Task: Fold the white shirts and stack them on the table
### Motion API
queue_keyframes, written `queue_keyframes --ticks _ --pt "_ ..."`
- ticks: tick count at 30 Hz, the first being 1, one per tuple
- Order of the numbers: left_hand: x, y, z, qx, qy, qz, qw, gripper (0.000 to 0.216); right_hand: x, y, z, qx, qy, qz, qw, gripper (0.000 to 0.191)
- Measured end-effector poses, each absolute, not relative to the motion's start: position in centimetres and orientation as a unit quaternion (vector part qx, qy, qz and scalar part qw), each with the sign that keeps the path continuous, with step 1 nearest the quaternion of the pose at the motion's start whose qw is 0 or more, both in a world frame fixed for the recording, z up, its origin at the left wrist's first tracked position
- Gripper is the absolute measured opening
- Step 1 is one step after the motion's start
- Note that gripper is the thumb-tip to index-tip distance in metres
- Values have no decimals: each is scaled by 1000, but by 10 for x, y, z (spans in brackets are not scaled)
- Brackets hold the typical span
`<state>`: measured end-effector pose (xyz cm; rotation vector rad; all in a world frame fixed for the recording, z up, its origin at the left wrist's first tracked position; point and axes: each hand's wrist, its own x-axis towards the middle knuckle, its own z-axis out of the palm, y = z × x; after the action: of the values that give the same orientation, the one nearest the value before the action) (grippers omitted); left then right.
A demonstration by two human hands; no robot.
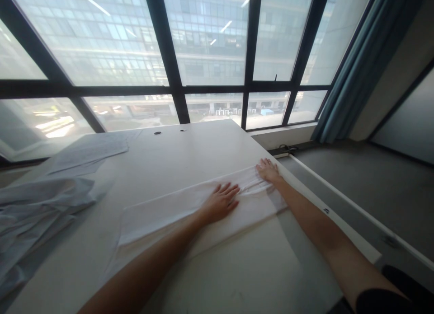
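Observation:
A white cloth (159, 212), folded into a long strip, lies across the white table (190, 147). My left hand (220, 201) rests flat on the cloth near its middle, fingers spread. My right hand (268, 170) lies flat on the cloth's far right end, close to the table's right edge, fingers stretched out. Neither hand grips anything.
A heap of pale crumpled fabric (37, 210) lies at the table's left, with a flat sheet (91, 149) behind it. Two small dark holes (158, 133) sit near the table's far edge. Large windows stand beyond; a teal curtain (359, 65) hangs right. Grey floor lies right.

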<state>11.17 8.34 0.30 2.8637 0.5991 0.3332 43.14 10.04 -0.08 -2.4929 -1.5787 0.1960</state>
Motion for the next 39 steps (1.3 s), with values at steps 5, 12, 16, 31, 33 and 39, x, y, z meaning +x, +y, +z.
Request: queue_keyframes --ticks 5,12,16,31,33,39 --pt "112 80 8 969 204 100 95 60 435 91 9 -865 -480 -11 147 64" --pt "115 78 8 968 203 118 87 54 358 91 9 -717 -669 -29 196 51" --pt "121 81 5 958 216 161 100 42 329 91 -5 -672 -720 21 172 50" --pt "113 63 8 970 210 91 83 63 336 77 -6 -689 -722 19 57 59" --pt "113 60 11 969 214 71 99 69 343 79 -7 -710 -703 14 40 61" --pt "102 81 16 933 317 9 171 78 364 86 -15 -740 -673 -8 13 63"
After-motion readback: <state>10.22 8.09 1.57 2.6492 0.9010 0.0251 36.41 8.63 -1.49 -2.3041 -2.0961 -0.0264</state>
